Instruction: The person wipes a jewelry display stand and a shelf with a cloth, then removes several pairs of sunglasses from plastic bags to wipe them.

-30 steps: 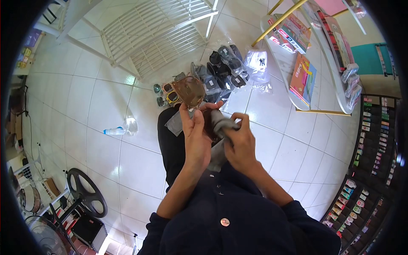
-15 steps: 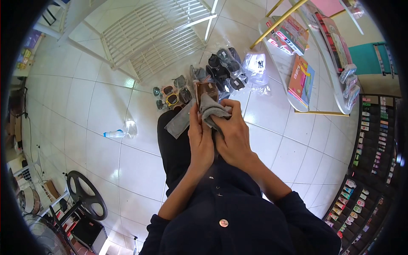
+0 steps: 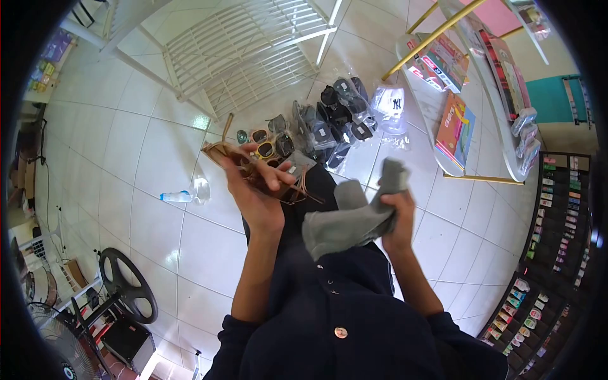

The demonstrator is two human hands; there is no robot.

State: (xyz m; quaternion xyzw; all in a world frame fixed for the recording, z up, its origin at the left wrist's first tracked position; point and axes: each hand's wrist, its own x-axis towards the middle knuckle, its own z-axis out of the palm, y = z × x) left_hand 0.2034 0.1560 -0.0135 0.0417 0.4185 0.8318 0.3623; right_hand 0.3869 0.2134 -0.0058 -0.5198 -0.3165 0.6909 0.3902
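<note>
My left hand (image 3: 256, 196) holds brown sunglasses (image 3: 218, 150) with their temples unfolded, the fingers bent around the frame. Over on the right, my right hand (image 3: 399, 218) grips a grey cloth (image 3: 342, 229), which hangs toward the left in front of my dark shirt. The two hands are apart. Beyond them on the floor lie several pairs of sunglasses, among them a yellow-framed pair (image 3: 265, 149) and dark ones in clear bags (image 3: 335, 114).
White wire rack (image 3: 247, 50) at the top. Bagged white cap (image 3: 389, 104) beside the glasses. Shelf with boxes (image 3: 455, 130) at right, black display rack (image 3: 557, 215) at far right. Blue-capped bottle (image 3: 175, 197) on the tiles at left, black wheel (image 3: 128, 285) lower left.
My hands have moved apart: the left went left with the sunglasses, and the right went right and down with the grey cloth. The cloth has come off the glasses.
</note>
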